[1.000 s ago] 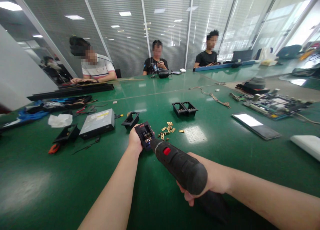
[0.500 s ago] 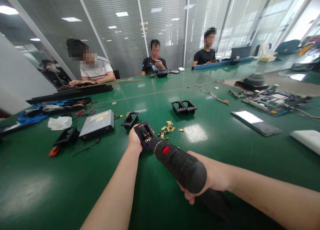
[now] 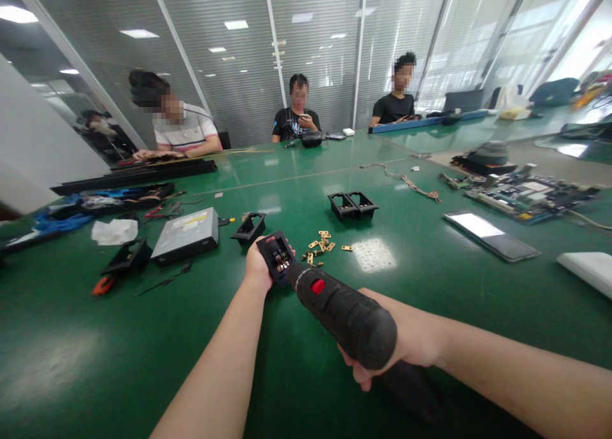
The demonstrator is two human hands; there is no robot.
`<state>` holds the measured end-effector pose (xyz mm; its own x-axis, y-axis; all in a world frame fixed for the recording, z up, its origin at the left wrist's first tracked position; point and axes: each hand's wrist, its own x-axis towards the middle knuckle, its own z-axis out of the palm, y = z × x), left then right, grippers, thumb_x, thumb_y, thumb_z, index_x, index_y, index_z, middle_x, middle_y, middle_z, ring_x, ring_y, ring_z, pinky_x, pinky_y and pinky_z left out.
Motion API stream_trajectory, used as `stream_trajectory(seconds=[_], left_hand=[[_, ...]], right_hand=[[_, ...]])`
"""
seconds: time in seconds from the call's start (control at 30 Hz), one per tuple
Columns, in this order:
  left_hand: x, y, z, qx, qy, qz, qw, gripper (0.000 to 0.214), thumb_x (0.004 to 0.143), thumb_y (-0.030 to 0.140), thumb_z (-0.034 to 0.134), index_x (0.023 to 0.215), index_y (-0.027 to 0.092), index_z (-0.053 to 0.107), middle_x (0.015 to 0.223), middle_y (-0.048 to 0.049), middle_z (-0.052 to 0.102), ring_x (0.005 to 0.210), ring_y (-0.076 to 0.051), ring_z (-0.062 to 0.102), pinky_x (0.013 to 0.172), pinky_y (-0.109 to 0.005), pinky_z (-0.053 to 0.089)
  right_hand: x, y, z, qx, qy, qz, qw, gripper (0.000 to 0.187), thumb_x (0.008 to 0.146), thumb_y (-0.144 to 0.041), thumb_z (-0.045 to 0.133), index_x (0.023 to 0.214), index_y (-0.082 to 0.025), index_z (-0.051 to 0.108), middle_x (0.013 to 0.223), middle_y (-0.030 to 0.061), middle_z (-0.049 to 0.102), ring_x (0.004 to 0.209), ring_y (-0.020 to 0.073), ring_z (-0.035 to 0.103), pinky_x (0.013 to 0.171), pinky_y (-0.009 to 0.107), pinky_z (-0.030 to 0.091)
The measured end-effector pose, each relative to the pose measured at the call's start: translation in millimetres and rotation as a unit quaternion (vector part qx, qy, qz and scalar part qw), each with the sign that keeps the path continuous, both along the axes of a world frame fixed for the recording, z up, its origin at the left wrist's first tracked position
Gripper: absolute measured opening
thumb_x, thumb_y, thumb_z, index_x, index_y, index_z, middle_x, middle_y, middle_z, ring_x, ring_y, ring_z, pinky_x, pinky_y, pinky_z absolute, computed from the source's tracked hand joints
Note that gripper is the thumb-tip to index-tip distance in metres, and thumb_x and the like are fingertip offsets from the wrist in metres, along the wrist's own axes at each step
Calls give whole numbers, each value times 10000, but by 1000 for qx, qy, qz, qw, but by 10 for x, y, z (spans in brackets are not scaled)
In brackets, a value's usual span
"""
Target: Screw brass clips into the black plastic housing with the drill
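Closest to the camera is a chunky black power screwdriver point(image 3: 342, 315), matte all over with one bright red switch on top. The right hand point(image 3: 406, 336) has its fingers curled round the grip; can't tell if one is on the trigger, since the body hides it.

The nose of the tool points up and left into a small black housing point(image 3: 277, 254), right at its lower right side. Can't see whether the bit actually touches a screw. The housing's in the left hand point(image 3: 258, 268), just above the green table point(image 3: 143, 375), with the palm on its left edge and fingertips poking out on the right. It's a dark, boxy plastic shell, tilted so the hollow faces the camera, with a flat rim and a few shiny brass-coloured contacts point(image 3: 282, 261) inside. There's a reddish patch near the top too.

Just past its right side, loose brass plates point(image 3: 313, 244) and little screws lie scattered. A similar empty-looking frame point(image 3: 249, 230) sits right behind the left hand, a silver drive point(image 3: 185, 235) off to the left, and two more frames point(image 3: 352, 206) side by side further back. Three people point(image 3: 295, 122) sit along the far edge.
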<state>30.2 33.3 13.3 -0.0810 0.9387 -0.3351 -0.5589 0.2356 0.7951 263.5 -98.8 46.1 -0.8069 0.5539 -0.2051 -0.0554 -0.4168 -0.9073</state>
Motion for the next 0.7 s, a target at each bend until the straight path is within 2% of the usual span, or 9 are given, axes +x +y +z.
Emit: stream_trajectory(seconds=[0.47, 0.7], left_hand=[[1, 7, 7, -7, -11, 2, 1000, 266, 810, 304, 461, 801, 126, 659, 613, -97, 673, 536, -254, 670, 501, -369, 548], [10, 1, 17, -16, -20, 6, 1000, 259, 813, 305, 463, 826, 136, 659, 605, -80, 665, 521, -249, 663, 507, -372, 550]], right_hand=[[-12, -1, 10, 0, 3, -5, 1000, 300, 519, -133, 906, 683, -102, 657, 634, 24, 695, 580, 146, 689, 538, 224, 593], [-2, -2, 20, -10, 6, -6, 1000, 306, 529, -117, 910, 696, -104, 654, 618, 6, 676, 580, 143, 694, 550, 217, 592]])
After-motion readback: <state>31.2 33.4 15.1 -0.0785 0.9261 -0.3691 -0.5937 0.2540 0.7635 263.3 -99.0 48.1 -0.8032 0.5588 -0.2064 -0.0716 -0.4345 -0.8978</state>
